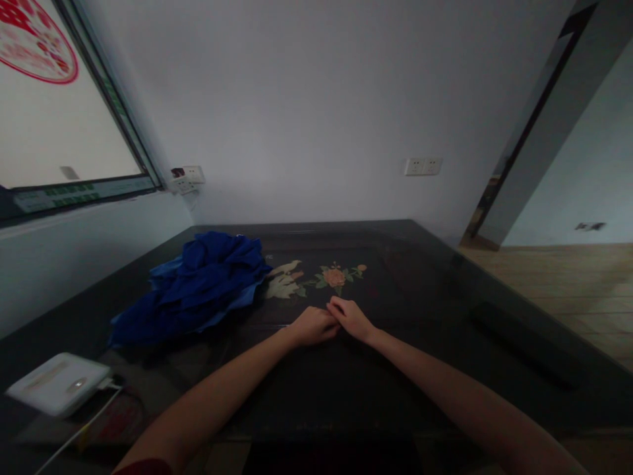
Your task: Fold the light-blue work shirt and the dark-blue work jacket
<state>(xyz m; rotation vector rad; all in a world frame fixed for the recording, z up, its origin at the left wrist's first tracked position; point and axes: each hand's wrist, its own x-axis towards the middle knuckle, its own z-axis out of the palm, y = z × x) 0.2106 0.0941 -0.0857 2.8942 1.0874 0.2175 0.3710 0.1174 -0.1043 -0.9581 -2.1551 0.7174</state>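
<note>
My left hand [313,326] and my right hand [353,318] meet at the middle of the dark table [306,389]. Both have curled fingers, and the fingertips of the right touch those of the left. No object shows in either one. Just beyond them, a painted peony [334,277] with leaves and a pale bird decorates the tabletop. A crumpled blue cloth [198,284] lies to the left of my left hand, apart from it.
At the near left sits a white box-shaped device [60,384] with a white cable [79,432] plugged in. A long dark object [524,343] lies along the right side of the table. Wall sockets [423,166] are above the far edge; a window [69,112] is at left.
</note>
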